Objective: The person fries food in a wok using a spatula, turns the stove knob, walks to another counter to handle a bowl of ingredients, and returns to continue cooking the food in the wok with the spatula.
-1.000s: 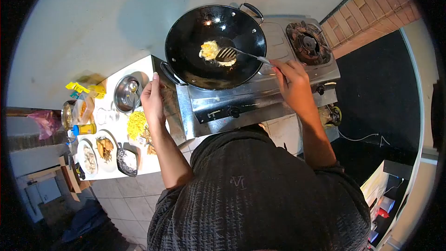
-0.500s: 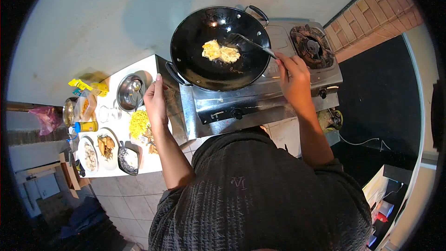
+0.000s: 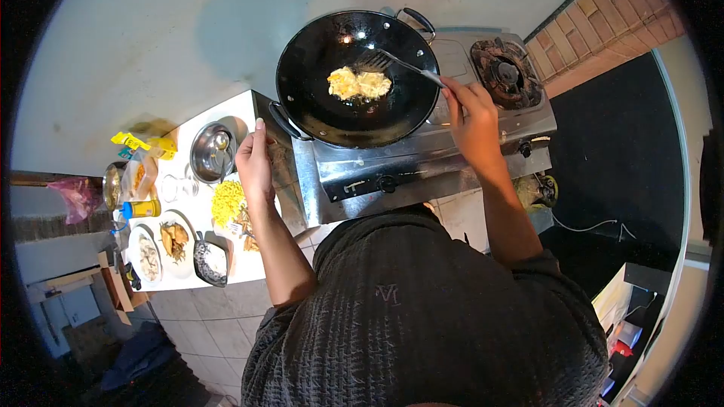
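Note:
A black wok (image 3: 332,117) sits on the left side of a metal gas stove (image 3: 422,162). Cooked egg (image 3: 359,84), yellow and white, lies in its middle. My right hand (image 3: 473,117) is closed on the handle of a slotted spatula (image 3: 411,66), whose head is inside the wok just above the egg. To the left of the wok, near its lower-left handle, my left hand (image 3: 256,162) is raised with the thumb pointing up; its other fingers are partly hidden, and whether they hold anything cannot be made out.
A white table (image 3: 181,284) at the left bears a steel bowl (image 3: 213,152), yellow food (image 3: 228,203), plates of food, a small black pan (image 3: 210,260) and a yellow jar (image 3: 141,209). A bare burner (image 3: 507,74) is at the stove's right.
The spatula has lifted off the egg and moved up beside it, and the two egg pieces now lie closer together. My left hand has barely moved.

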Action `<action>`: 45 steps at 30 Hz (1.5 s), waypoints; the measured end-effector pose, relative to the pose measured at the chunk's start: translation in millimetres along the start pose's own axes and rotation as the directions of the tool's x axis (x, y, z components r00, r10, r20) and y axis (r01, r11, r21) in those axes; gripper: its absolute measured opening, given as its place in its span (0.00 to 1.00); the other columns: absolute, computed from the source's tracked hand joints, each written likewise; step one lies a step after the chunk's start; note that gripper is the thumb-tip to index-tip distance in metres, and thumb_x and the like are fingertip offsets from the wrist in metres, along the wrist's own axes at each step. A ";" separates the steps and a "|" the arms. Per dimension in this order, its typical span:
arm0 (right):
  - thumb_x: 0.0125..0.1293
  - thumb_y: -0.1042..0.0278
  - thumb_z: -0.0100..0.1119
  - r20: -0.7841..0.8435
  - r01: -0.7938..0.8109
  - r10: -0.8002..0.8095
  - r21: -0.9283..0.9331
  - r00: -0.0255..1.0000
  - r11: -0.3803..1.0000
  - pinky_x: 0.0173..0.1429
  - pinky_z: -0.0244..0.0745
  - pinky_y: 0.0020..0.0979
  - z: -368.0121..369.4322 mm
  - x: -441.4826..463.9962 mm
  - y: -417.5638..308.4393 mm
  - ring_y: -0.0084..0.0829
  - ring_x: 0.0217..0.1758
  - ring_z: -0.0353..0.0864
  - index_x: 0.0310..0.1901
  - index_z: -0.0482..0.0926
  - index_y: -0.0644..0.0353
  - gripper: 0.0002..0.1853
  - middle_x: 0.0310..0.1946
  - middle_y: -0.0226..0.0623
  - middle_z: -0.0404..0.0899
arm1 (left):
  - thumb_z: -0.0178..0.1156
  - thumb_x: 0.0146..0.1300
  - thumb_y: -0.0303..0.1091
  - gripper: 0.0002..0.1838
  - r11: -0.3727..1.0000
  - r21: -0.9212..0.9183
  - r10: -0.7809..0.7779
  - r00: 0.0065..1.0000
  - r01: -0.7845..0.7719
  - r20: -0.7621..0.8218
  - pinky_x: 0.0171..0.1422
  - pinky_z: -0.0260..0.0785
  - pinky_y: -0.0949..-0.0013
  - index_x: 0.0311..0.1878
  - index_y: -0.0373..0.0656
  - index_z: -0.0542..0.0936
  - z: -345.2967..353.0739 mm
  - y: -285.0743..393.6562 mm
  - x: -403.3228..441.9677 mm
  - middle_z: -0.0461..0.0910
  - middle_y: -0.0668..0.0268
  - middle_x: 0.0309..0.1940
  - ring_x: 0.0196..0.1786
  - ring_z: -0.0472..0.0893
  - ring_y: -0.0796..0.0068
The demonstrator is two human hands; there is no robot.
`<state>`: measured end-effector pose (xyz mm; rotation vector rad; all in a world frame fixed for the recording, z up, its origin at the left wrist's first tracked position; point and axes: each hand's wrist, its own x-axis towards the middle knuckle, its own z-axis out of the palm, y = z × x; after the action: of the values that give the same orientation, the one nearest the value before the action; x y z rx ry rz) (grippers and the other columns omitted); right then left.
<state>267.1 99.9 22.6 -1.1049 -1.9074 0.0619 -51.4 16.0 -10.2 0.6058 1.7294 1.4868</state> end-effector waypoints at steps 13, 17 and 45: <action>0.55 0.72 0.61 0.007 -0.046 0.047 -0.062 0.999 0.997 0.33 0.67 0.39 16.8 13.4 -0.3 0.43 0.28 0.72 0.40 0.81 0.59 0.09 0.23 0.43 0.71 | 0.57 0.63 0.48 0.20 1.000 -0.009 0.026 1.000 -0.026 -0.003 0.24 0.44 0.79 0.21 0.43 0.73 -1.5 0.2 -1.5 0.60 0.79 0.14 0.20 0.55 0.88; 0.56 0.72 0.61 0.035 -0.075 0.077 -0.060 0.996 0.995 0.35 0.67 0.39 17.8 15.2 -14.2 0.44 0.29 0.72 0.40 0.81 0.59 0.09 0.24 0.43 0.71 | 0.56 0.63 0.48 0.21 1.000 -0.010 0.019 1.000 -0.019 0.019 0.24 0.43 0.80 0.21 0.43 0.73 -3.2 -0.2 -1.9 0.60 0.79 0.14 0.19 0.55 0.88; 0.66 0.62 0.52 0.669 -0.831 0.648 0.547 0.363 -0.100 0.22 0.57 0.19 -14.6 0.4 -6.8 0.16 0.21 0.63 0.40 0.74 0.64 0.12 0.27 0.34 0.77 | 0.57 0.62 0.49 0.21 1.000 0.014 0.010 1.000 -0.010 0.000 0.22 0.44 0.79 0.21 0.42 0.74 -0.8 -1.5 -5.6 0.59 0.79 0.13 0.17 0.55 0.88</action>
<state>273.0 90.8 34.5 -1.2537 -0.7319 1.7134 -48.5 10.9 -10.3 0.6221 1.7404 1.4835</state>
